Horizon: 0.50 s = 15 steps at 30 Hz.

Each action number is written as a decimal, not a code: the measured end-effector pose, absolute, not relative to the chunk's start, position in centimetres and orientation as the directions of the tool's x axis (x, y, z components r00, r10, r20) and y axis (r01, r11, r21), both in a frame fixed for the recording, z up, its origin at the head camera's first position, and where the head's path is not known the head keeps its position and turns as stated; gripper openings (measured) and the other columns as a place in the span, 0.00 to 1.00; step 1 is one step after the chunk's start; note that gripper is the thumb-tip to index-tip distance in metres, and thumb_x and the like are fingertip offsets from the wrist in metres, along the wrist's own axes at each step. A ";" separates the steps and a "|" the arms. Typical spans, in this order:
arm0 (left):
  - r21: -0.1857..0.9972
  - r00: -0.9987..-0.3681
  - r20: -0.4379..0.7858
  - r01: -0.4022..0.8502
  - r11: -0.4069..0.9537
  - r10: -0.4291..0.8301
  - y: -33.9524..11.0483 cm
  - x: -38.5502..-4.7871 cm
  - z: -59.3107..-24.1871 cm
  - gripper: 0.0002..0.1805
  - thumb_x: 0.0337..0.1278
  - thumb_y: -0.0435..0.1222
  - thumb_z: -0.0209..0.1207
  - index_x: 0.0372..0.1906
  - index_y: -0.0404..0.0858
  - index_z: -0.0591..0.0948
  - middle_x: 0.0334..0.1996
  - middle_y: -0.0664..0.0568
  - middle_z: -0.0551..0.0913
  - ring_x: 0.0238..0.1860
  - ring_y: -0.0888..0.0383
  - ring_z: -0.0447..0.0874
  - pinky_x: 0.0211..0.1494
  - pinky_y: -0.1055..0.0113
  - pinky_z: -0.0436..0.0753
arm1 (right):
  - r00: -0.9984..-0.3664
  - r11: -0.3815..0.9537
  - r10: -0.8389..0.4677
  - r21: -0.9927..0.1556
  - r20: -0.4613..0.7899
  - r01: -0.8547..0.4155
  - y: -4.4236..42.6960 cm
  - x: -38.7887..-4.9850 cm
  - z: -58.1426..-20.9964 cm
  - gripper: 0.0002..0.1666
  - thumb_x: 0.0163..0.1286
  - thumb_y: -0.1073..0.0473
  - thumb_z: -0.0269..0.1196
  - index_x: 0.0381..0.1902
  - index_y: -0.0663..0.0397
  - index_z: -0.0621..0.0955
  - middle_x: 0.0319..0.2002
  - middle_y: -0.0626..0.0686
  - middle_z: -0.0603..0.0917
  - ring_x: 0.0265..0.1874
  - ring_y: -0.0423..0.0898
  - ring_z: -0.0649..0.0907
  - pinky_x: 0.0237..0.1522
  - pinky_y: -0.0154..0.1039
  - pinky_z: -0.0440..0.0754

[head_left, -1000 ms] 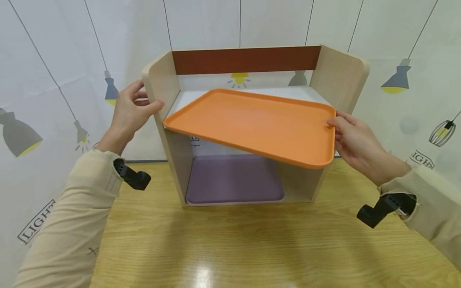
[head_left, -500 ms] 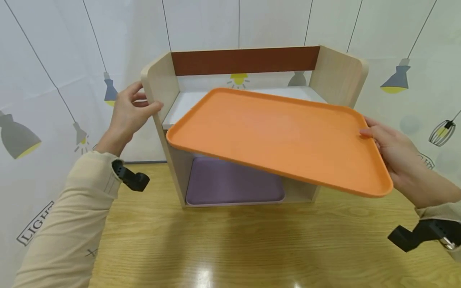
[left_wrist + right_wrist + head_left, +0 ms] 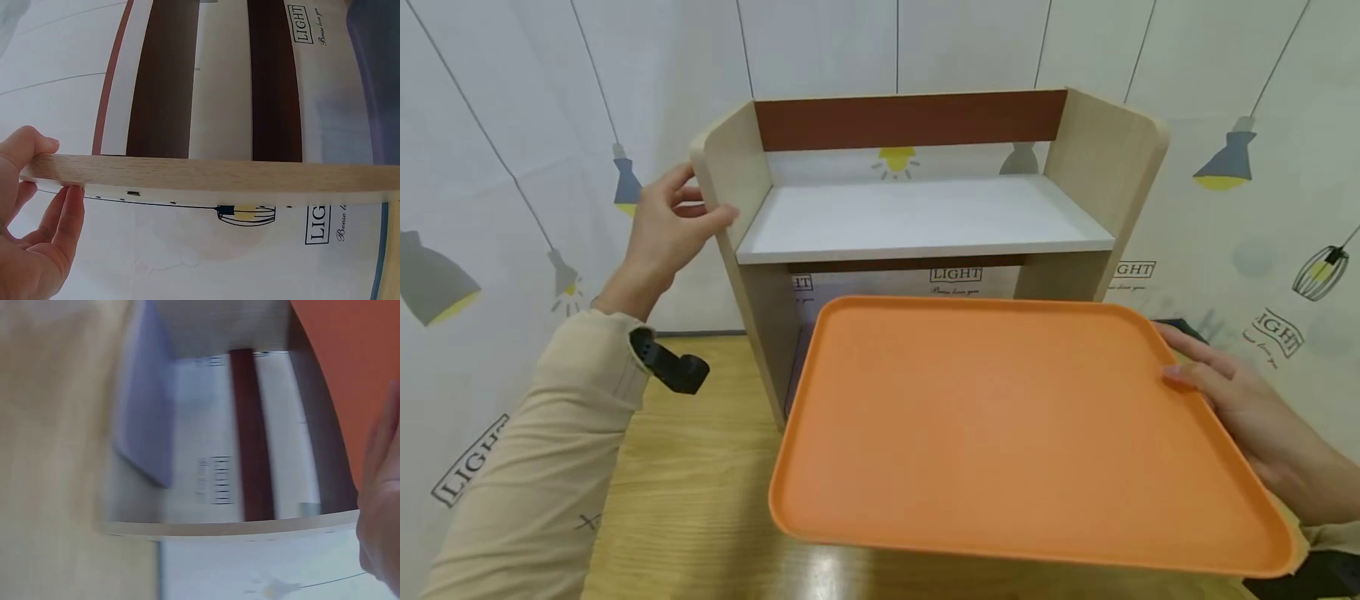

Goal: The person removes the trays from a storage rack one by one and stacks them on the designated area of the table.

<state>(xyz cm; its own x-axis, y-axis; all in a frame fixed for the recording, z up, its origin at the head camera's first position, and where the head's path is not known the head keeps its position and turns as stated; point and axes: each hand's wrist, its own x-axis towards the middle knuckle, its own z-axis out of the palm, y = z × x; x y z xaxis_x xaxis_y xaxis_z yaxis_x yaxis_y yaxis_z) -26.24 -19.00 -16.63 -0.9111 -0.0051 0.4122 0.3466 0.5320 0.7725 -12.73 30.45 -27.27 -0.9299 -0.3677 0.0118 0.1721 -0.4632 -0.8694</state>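
An orange tray (image 3: 1000,425) hangs in front of a two-level wooden shelf (image 3: 1086,187), above the table. My right hand (image 3: 1255,408) grips the tray's right edge, thumb on the upper face and fingers underneath. In the right wrist view the tray's underside (image 3: 359,356) shows beside the hand (image 3: 381,481). My left hand (image 3: 670,229) holds the front edge of the shelf's left side panel. The left wrist view shows thumb and fingers of that hand (image 3: 40,219) pinching the panel (image 3: 206,172) from both faces. A purple tray (image 3: 150,400) lies on the shelf's lower level, mostly hidden in the head view.
The white upper board (image 3: 925,217) of the shelf is bare, with a brown back rail (image 3: 910,121) behind it. Below is a wood-grain table (image 3: 700,483). A wall sheet (image 3: 1262,50) printed with lamps stands behind the shelf.
The orange tray has come off the upper board, moving forward, down and to the right with my right hand, and its tilt has levelled. My left hand has stayed on the side panel.
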 end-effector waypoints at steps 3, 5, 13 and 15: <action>0.773 -0.912 0.411 0.343 0.533 -0.009 -19.0 -26.2 -16.5 0.32 0.50 0.40 0.58 0.63 0.51 0.64 0.49 0.44 0.71 0.47 0.50 0.73 0.50 0.55 0.73 | -0.900 -0.436 -0.436 -0.879 0.021 0.191 30.2 -12.9 -29.6 0.27 0.71 0.68 0.37 0.55 0.35 0.73 0.47 0.53 0.78 0.42 0.51 0.80 0.38 0.44 0.78; 0.772 -0.911 0.411 0.342 0.535 -0.010 -19.0 -26.1 -16.5 0.32 0.50 0.40 0.58 0.63 0.51 0.64 0.49 0.43 0.71 0.47 0.50 0.73 0.50 0.55 0.73 | -0.883 -0.412 -0.469 -0.888 0.014 0.205 30.1 -13.1 -31.1 0.27 0.71 0.67 0.37 0.55 0.33 0.72 0.47 0.53 0.78 0.41 0.50 0.80 0.38 0.43 0.79; 0.778 -0.910 0.414 0.342 0.527 -0.020 -18.8 -25.9 -16.6 0.32 0.50 0.39 0.58 0.63 0.49 0.64 0.48 0.44 0.72 0.47 0.50 0.74 0.51 0.56 0.73 | -0.829 -0.347 -0.558 -0.893 -0.048 0.285 29.4 -13.3 -36.1 0.27 0.72 0.65 0.37 0.54 0.26 0.70 0.48 0.52 0.78 0.46 0.48 0.78 0.44 0.43 0.76; 0.778 -0.911 0.412 0.340 0.529 -0.021 -18.8 -26.0 -16.7 0.32 0.50 0.39 0.59 0.63 0.50 0.64 0.48 0.44 0.72 0.47 0.50 0.74 0.51 0.56 0.73 | -0.822 -0.323 -0.565 -0.899 -0.068 0.296 29.0 -13.3 -37.2 0.27 0.72 0.64 0.37 0.53 0.24 0.69 0.45 0.52 0.79 0.44 0.48 0.79 0.43 0.43 0.77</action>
